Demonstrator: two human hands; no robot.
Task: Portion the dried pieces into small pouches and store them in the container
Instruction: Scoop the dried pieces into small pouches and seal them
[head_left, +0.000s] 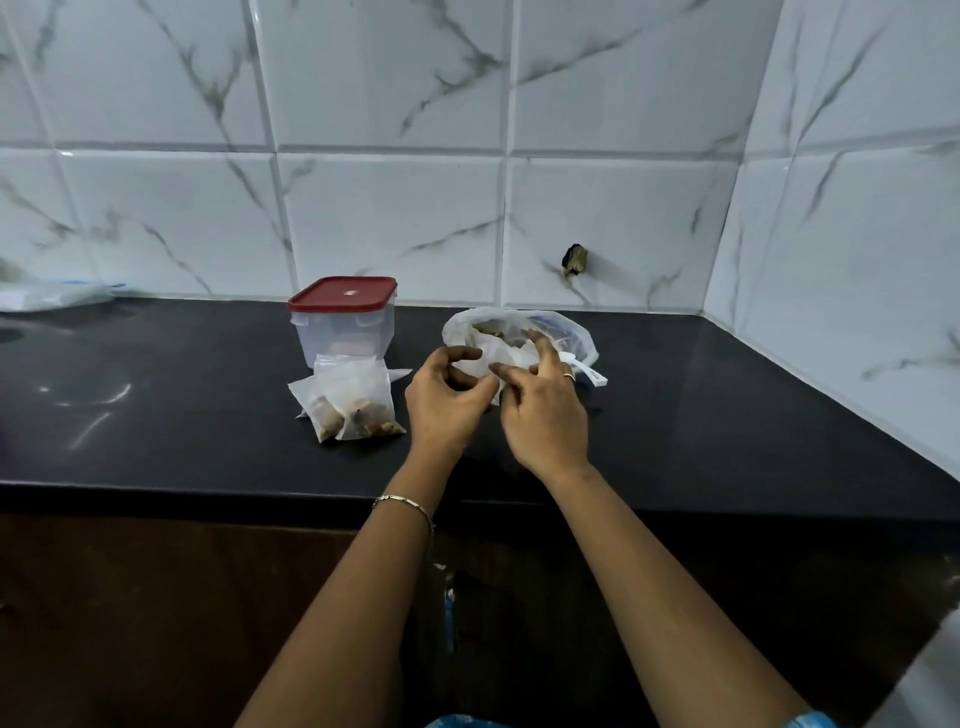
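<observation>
Marble-veined white tile wall (395, 218) rises behind a glossy black tabletop (182, 415) that fills the middle of the view. On it, at twelve o'clock from the hands, lies a crumpled translucent plastic bag (462, 325), its mouth open, with brownish dried pieces (488, 328) showing inside and a white clip (592, 375) at its three o'clock edge. At ten o'clock from the hands stands a clear square container (337, 332), closed by a red lid (343, 293), near the wall. Directly in front of the container, at its six o'clock and touching its base, two filled pouches (358, 400) lean one against the other, brown pieces settled in their lower corners. The left hand (444, 405) and the right hand (545, 415) meet just above the tabletop in front of the bag; each has thumb and forefinger curled in, pinching a thin clear pouch (491, 384) between them, while the right hand's other fingers spread up towards the bag. Whether that pouch holds anything cannot be told. A slim bracelet (402, 501) circles the left wrist, and a ring (570, 376) sits on a right finger.
</observation>
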